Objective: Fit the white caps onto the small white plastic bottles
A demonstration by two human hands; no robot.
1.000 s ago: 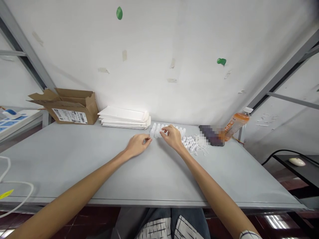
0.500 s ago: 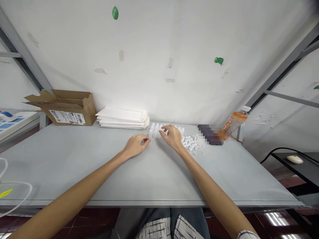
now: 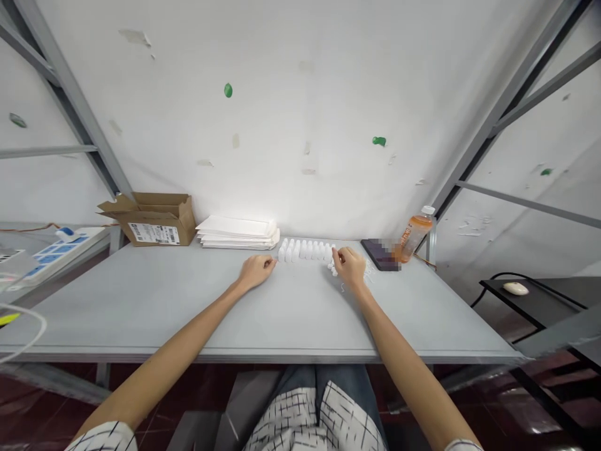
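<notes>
**Small-parts handling: both hands at the ends of a row of white pieces**

Step in hand, as judged: work with small parts at the right end of the row of white pieces (image 3: 307, 251). The next move appears to call for a light fingertip grip that avoids knocking the neighbouring pieces.

Position: the row stands on the bench (image 3: 291, 313), between the hands. From the right hand (image 3: 350, 265), it runs off between 9 and 10 o'clock, its near end just beside the fingertips. From the left hand (image 3: 256, 271), it lies between 2 and 3 o'clock, also near; contact cannot be confirmed.

Hands: the right has fingers bent, with thumb and forefinger drawn close. The left is loosely curled. Whether either pinches anything cannot be told.

Adjacent: loose small white parts (image 3: 332, 269) at the right hand's 9 o'clock, partly hidden by it; thin white strips (image 3: 369, 271) near its 3 o'clock.
</notes>
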